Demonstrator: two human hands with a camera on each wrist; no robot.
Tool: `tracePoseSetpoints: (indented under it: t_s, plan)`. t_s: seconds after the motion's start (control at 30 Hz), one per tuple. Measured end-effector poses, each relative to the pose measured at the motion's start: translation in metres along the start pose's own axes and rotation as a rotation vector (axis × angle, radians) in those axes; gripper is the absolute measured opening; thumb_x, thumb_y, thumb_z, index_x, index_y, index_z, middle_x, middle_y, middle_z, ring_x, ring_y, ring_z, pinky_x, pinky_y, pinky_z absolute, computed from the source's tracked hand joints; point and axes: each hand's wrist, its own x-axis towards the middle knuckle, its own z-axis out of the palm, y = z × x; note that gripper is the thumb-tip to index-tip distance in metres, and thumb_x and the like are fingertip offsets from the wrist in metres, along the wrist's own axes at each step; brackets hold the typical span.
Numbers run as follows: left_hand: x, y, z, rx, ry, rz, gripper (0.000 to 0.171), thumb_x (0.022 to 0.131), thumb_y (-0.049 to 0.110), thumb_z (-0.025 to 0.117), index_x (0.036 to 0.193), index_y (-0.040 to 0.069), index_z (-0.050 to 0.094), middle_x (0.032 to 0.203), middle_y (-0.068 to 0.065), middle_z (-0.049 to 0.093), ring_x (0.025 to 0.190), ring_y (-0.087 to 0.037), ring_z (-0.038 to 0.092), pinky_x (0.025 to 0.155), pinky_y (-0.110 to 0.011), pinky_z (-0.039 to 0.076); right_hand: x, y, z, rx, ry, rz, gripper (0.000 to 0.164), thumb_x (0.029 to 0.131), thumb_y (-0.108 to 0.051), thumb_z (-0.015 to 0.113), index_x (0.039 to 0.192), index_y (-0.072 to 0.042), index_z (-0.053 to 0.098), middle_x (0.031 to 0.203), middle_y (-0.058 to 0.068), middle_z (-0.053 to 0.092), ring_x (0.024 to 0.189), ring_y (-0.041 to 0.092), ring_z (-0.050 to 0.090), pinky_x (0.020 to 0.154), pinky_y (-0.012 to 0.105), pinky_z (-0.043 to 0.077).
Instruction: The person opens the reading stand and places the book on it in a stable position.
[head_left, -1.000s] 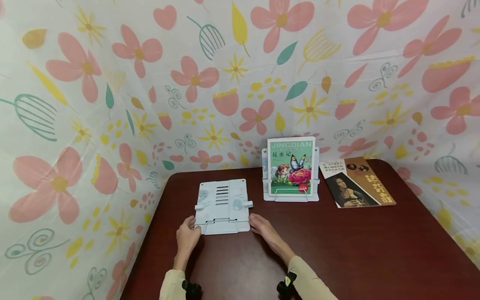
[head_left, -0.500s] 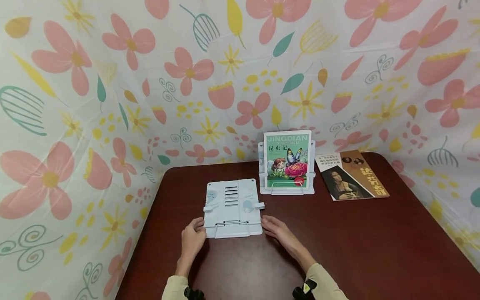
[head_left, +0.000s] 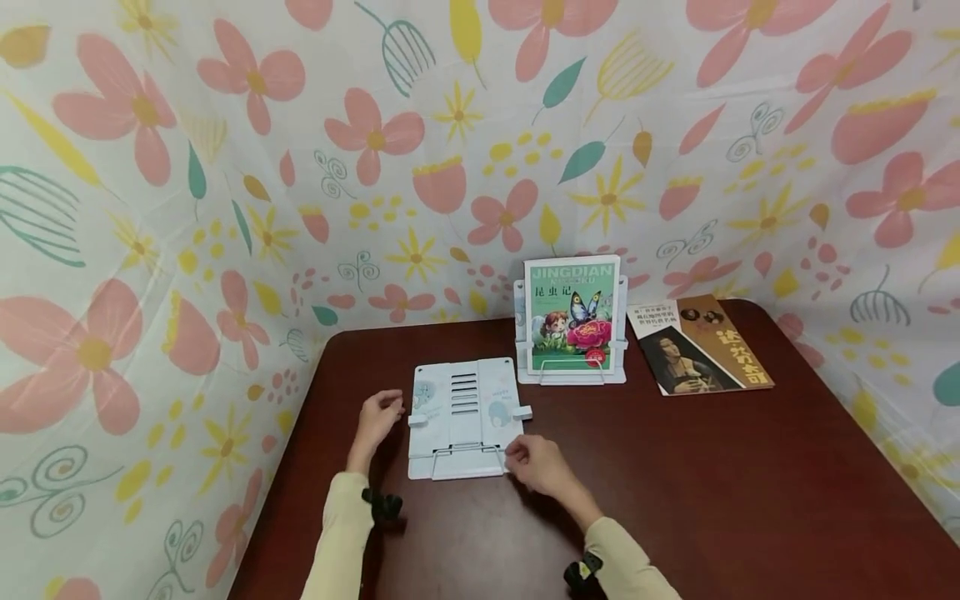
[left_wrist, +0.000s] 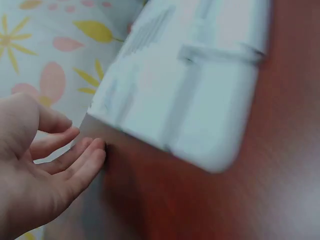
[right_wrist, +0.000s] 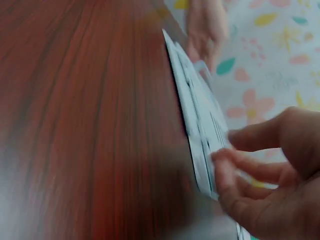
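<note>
A green-covered book point(head_left: 573, 312) is leaning upright on a white stand point(head_left: 615, 374), its cover showing a butterfly and a pink flower. Just to its right, a brown, white and black book point(head_left: 701, 344) is lying at an angle on the dark reddish table point(head_left: 675, 475). Behind, a flower-printed white backdrop point(head_left: 465, 275) is surrounding everything.

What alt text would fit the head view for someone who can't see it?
A white stand lies flat on a dark table, a person's right hand at its near right corner and left hand just off its left edge. Behind it to the right, a second stand props up a green book, a brown book lying beside it.
</note>
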Motion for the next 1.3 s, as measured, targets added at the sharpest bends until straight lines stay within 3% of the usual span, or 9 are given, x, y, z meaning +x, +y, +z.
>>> tracePoseSetpoints:
  t_s: [0.13, 0.27, 0.37, 0.53, 0.73, 1.03, 1.17, 1.3]
  plan:
    - [0.026, 0.008, 0.009, -0.064, -0.044, -0.047, 0.04, 0.103, 0.006, 0.056, 0.139, -0.01, 0.054, 0.128, -0.033, 0.061, 0.115, -0.04, 0.065, 0.099, -0.046, 0.056, 0.004, -0.009, 0.015, -0.099, -0.025, 0.004, 0.01, 0.081, -0.003, 0.075, 0.084, -0.002, 0.065, 0.076, 0.005, 0.07, 0.072, 0.015, 0.066, 0.063, 0.028, 0.054]
    - [0.03, 0.003, 0.018, -0.057, 0.012, -0.092, 0.035, 0.1, 0.004, 0.059, 0.133, -0.01, 0.06, 0.125, -0.031, 0.065, 0.11, -0.037, 0.068, 0.093, -0.04, 0.059, 0.004, -0.013, 0.024, -0.183, -0.002, 0.051, 0.012, 0.079, -0.003, 0.074, 0.079, -0.006, 0.063, 0.072, 0.002, 0.067, 0.069, 0.016, 0.063, 0.062, 0.032, 0.052]
    - [0.028, 0.001, 0.02, -0.009, 0.034, -0.09, 0.032, 0.098, 0.005, 0.063, 0.127, -0.007, 0.065, 0.121, -0.028, 0.068, 0.108, -0.036, 0.069, 0.09, -0.04, 0.059, 0.004, -0.015, 0.027, -0.213, 0.012, 0.055, 0.011, 0.077, -0.002, 0.07, 0.075, -0.007, 0.062, 0.067, 0.0, 0.061, 0.066, 0.017, 0.057, 0.059, 0.031, 0.048]
    - [0.026, -0.004, 0.024, 0.074, 0.015, -0.085, 0.03, 0.096, 0.007, 0.064, 0.124, -0.003, 0.068, 0.118, -0.022, 0.07, 0.109, -0.035, 0.066, 0.092, -0.043, 0.056, 0.003, -0.009, 0.026, -0.177, -0.015, 0.019, 0.017, 0.076, 0.0, 0.071, 0.072, -0.01, 0.058, 0.063, -0.003, 0.057, 0.061, 0.011, 0.052, 0.056, 0.026, 0.043]
    - [0.029, -0.001, 0.023, 0.067, -0.007, -0.069, 0.031, 0.096, 0.005, 0.063, 0.125, -0.004, 0.067, 0.118, -0.022, 0.068, 0.112, -0.037, 0.064, 0.097, -0.046, 0.054, 0.005, -0.005, 0.017, -0.139, -0.076, -0.018, 0.018, 0.077, 0.0, 0.073, 0.073, -0.01, 0.058, 0.063, -0.005, 0.058, 0.06, 0.006, 0.051, 0.055, 0.022, 0.043]
    - [0.031, 0.002, 0.021, 0.058, -0.007, -0.079, 0.031, 0.095, 0.005, 0.064, 0.125, -0.005, 0.067, 0.119, -0.023, 0.068, 0.112, -0.037, 0.064, 0.097, -0.047, 0.054, 0.007, -0.003, 0.019, -0.135, -0.044, -0.051, 0.022, 0.076, 0.001, 0.074, 0.07, -0.012, 0.058, 0.06, -0.008, 0.053, 0.058, 0.005, 0.046, 0.055, 0.02, 0.039]
    - [0.03, 0.0, 0.02, 0.065, 0.003, -0.085, 0.03, 0.095, 0.005, 0.064, 0.124, -0.004, 0.068, 0.117, -0.022, 0.068, 0.111, -0.036, 0.065, 0.095, -0.046, 0.055, 0.006, -0.001, 0.021, -0.119, -0.029, -0.12, 0.022, 0.075, 0.005, 0.07, 0.069, -0.012, 0.057, 0.06, -0.009, 0.048, 0.057, 0.002, 0.041, 0.054, 0.018, 0.035]
    - [0.032, 0.0, 0.019, 0.068, 0.003, -0.066, 0.03, 0.095, 0.005, 0.064, 0.123, -0.005, 0.068, 0.116, -0.022, 0.068, 0.11, -0.036, 0.065, 0.095, -0.045, 0.055, 0.004, 0.001, 0.02, -0.063, -0.034, -0.196, 0.022, 0.078, 0.008, 0.071, 0.074, -0.009, 0.057, 0.063, -0.007, 0.051, 0.059, -0.001, 0.043, 0.056, 0.017, 0.037]
